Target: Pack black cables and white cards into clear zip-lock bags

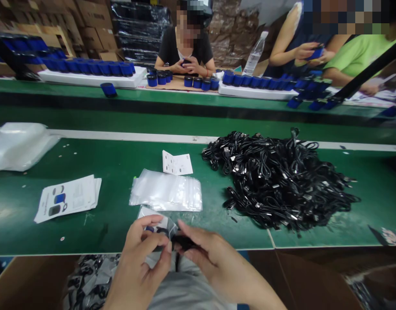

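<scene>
Black cable [184, 242], in right fingers [194, 233], at bag [172, 227]

Head-worn view, forward and down

Runs green across the tabletop [114, 228], black over the cable heap [278, 185] at right, blue along the upper-left cylinders [95, 69], white with blue and dark printed shapes on the leaflets [69, 197] at left.
</scene>
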A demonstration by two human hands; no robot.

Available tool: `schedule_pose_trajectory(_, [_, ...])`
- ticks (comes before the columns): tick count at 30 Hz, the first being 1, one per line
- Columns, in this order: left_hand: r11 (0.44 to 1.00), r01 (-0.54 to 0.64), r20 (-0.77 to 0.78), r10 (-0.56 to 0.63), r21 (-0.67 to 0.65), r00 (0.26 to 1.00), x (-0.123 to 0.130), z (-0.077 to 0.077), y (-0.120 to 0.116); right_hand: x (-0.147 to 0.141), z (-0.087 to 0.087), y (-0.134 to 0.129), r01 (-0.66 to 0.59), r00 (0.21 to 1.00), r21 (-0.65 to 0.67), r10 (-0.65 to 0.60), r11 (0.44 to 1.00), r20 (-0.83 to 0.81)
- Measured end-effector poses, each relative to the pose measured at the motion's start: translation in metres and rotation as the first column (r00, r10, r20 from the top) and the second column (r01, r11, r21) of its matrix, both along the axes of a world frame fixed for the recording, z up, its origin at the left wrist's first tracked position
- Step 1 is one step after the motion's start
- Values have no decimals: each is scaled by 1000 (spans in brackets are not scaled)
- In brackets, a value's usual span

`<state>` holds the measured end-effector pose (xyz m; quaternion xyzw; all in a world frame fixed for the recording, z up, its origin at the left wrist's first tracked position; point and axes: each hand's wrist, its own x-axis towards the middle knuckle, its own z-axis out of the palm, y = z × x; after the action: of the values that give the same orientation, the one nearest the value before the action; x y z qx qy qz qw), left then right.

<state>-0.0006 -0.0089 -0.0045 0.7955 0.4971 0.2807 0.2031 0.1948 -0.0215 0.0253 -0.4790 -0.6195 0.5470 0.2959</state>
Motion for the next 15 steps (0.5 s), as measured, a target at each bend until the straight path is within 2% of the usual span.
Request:
schedule_pose_trajectory(2, [1000,-4,4,4,-2,1000,0,0,-1,-3,-7,0,185,980,-115,-192,976,-58])
schedule_pose_trajectory(5, [1000,-20,2,20,-5,1000,1,-1,-2,-12,-15,-2,415,902,-200,-430,888,-34])
schedule_pose_trajectory(6, [1000,-27,3,27,-11,1000,1,-1,-2,-15,-17,-3,435,890,-209,-454,876,-51])
schedule_pose_trajectory(8, [998,-53,18,54,-34,998,2,0,-3,-22,-20,-5,394,898,-208,-423,895,-122])
schedule_pose_trajectory(11, [996,-65,63,69,-63,996,6,1,-6,-29,-22,-7,355,928,-45,-358,934,-105])
schedule_pose_trajectory(13, [996,-53,103,59,-67,993,11,2,-11,-33,-23,-6,427,903,121,-430,896,7])
schedule_pose_trajectory(15, [996,-47,148,58,-74,987,15,3,-15,-36,-24,-2,513,839,211,-538,832,84])
